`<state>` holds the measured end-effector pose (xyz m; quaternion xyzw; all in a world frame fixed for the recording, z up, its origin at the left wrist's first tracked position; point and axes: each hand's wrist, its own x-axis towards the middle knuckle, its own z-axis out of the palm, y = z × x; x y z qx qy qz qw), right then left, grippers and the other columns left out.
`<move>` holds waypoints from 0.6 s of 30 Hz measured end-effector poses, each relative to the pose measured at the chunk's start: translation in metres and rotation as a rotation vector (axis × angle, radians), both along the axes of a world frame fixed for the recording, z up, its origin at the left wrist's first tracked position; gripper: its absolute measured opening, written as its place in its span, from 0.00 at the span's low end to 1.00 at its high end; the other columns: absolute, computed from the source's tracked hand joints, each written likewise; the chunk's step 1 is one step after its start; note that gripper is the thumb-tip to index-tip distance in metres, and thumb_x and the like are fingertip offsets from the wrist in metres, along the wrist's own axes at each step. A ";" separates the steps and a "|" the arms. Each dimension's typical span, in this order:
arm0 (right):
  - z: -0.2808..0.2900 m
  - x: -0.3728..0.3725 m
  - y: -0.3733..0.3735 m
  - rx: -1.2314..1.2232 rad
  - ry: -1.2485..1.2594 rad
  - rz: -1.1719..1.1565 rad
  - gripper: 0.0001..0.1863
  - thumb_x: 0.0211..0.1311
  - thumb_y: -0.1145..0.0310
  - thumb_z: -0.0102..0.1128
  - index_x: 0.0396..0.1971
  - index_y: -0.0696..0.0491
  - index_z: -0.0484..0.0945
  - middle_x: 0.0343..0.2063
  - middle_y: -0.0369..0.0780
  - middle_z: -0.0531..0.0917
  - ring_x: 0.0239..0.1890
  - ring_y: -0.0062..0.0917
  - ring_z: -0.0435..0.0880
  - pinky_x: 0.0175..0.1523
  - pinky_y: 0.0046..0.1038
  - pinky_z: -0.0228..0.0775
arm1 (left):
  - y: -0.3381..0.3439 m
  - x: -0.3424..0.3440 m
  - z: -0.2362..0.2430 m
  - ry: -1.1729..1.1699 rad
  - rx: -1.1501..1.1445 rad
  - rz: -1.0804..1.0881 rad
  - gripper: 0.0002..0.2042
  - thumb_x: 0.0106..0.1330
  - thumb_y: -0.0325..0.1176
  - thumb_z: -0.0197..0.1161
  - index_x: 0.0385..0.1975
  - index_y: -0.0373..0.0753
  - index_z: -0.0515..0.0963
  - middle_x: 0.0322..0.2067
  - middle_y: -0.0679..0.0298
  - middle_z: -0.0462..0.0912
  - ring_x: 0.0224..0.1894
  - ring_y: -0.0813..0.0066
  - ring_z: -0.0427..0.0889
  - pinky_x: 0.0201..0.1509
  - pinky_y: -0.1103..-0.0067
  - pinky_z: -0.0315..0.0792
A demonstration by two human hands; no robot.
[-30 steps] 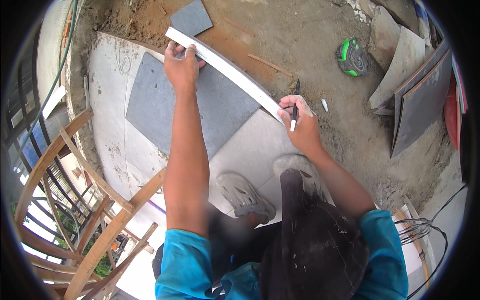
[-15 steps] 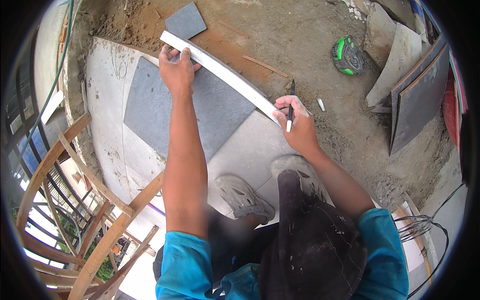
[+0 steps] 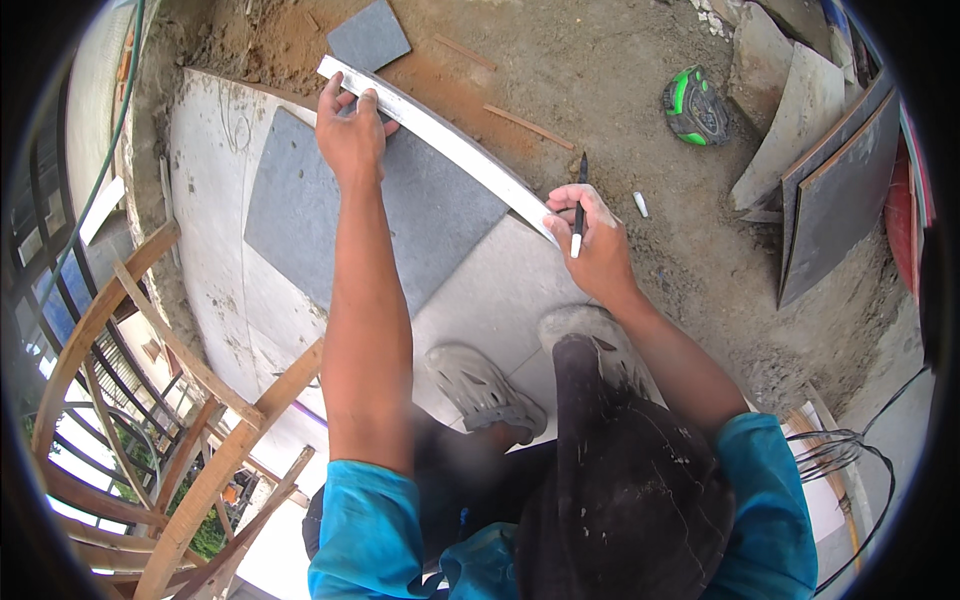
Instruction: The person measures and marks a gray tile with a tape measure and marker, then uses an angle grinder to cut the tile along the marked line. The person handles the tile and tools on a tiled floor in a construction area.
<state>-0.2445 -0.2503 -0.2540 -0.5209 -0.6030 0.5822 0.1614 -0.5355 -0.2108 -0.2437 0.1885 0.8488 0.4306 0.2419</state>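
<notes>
The grey slab (image 3: 440,215) looks like matt stone or ceramic, finely rough and specked with dust. Along its upper right edge, the white bar (image 3: 450,143) is smooth with a faint sheen and small scuffs; whether metal or plastic cannot be told. Right of the slab, the pen (image 3: 580,206) and white cap (image 3: 641,205) look like smooth plastic; up and right of it, the green-and-black case (image 3: 696,107) looks like dusty plastic on rough, grainy soil (image 3: 630,70). Below the slab, the pale floor tiles (image 3: 490,285) are smooth, the trousers (image 3: 630,480) matt, plaster-flecked cloth; lower left, the beam (image 3: 225,465) is bare, unvarnished wood.
</notes>
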 end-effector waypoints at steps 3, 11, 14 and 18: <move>0.000 0.000 0.001 -0.013 -0.020 0.011 0.14 0.63 0.72 0.65 0.47 0.55 0.75 0.40 0.41 0.84 0.42 0.32 0.86 0.47 0.31 0.76 | 0.001 0.000 0.003 -0.005 -0.048 -0.036 0.21 0.68 0.27 0.61 0.62 0.35 0.73 0.54 0.48 0.75 0.48 0.63 0.82 0.39 0.74 0.89; 0.000 0.000 0.000 -0.048 -0.013 0.013 0.13 0.64 0.70 0.65 0.47 0.54 0.75 0.41 0.40 0.85 0.41 0.27 0.86 0.45 0.29 0.76 | 0.000 -0.008 0.007 -0.003 -0.083 -0.129 0.24 0.64 0.28 0.68 0.60 0.31 0.75 0.53 0.45 0.78 0.41 0.63 0.87 0.38 0.78 0.88; -0.001 0.001 -0.001 -0.005 -0.002 -0.008 0.14 0.63 0.70 0.65 0.47 0.52 0.76 0.40 0.40 0.85 0.38 0.33 0.85 0.43 0.33 0.74 | -0.006 -0.015 0.011 0.035 -0.290 -0.330 0.39 0.53 0.33 0.78 0.66 0.29 0.67 0.55 0.40 0.75 0.48 0.62 0.85 0.51 0.70 0.85; 0.000 -0.001 -0.001 -0.010 0.006 -0.002 0.14 0.62 0.71 0.66 0.46 0.53 0.76 0.39 0.40 0.85 0.39 0.32 0.86 0.43 0.31 0.75 | -0.016 -0.021 0.004 0.228 -0.390 -0.556 0.53 0.44 0.35 0.84 0.71 0.28 0.58 0.61 0.37 0.66 0.50 0.61 0.84 0.56 0.66 0.81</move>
